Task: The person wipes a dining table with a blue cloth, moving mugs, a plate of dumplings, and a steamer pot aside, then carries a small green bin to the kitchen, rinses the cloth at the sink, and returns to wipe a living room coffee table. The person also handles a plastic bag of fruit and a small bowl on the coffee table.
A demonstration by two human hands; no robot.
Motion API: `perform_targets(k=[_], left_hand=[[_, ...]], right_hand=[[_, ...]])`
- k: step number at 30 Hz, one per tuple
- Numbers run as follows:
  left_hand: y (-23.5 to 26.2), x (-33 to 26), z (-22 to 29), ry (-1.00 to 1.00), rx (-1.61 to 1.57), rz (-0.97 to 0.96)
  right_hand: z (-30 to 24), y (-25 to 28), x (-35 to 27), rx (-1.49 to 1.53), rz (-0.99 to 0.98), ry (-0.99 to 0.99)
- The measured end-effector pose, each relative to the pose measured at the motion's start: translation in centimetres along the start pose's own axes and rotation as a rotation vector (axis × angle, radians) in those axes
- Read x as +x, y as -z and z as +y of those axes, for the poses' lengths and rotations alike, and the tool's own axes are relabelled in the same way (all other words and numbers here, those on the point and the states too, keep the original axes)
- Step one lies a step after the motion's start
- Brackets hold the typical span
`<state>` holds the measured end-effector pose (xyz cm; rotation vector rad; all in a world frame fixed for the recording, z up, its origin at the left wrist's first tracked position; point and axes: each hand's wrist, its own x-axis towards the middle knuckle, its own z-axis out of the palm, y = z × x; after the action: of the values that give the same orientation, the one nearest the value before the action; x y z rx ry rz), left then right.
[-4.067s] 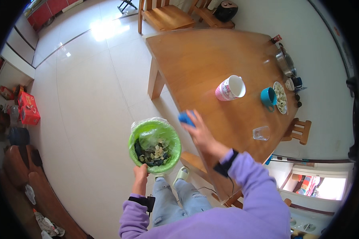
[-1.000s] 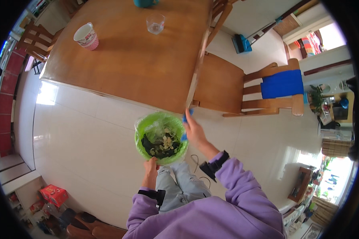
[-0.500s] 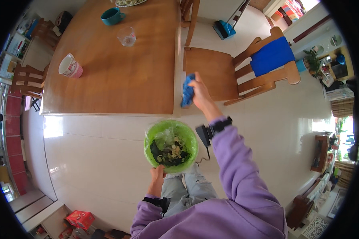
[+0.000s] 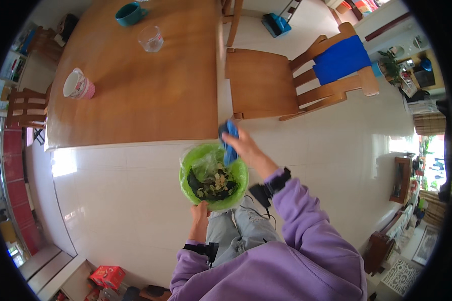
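Note:
My left hand point(image 4: 200, 210) grips the near rim of a green trash bin point(image 4: 187, 193), which is lined with a clear plastic bag. Inside the bin lie pale food scraps point(image 4: 219, 181) and something dark. Closed around a crumpled blue cloth point(image 4: 231, 143), my right hand point(image 4: 243, 144) hangs over the bin's far right rim, close to the table corner. The lower end of the cloth overlaps the rim in view; whether it touches cannot be made out.
Beyond the bin stands a wooden table point(image 4: 150, 113) with a pink patterned cup point(image 4: 80, 85), a clear glass point(image 4: 151, 39) and a teal mug point(image 4: 130, 14). At its right is a wooden chair point(image 4: 262, 83) with a blue cloth over its back. A blue dustpan point(image 4: 276, 25) sits farther off.
My right hand has come down and toward me with the blue cloth, from beside the chair seat to the bin's rim. My left hand keeps its hold on the bin.

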<state>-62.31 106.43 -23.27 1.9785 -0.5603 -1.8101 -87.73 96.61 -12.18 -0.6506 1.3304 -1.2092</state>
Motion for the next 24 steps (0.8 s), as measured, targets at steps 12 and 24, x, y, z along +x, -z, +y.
perform_targets(k=[12, 24], left_hand=[[-2.7, -0.4, 0.8, -0.021, 0.204, -0.095], [-13.0, 11.2, -9.0, 0.099, 0.246, 0.083]], right_hand=[[2.6, 5.9, -14.8, 0.946, 0.026, -0.092], [12.7, 19.9, -26.6, 0.984, 0.513, -0.126]])
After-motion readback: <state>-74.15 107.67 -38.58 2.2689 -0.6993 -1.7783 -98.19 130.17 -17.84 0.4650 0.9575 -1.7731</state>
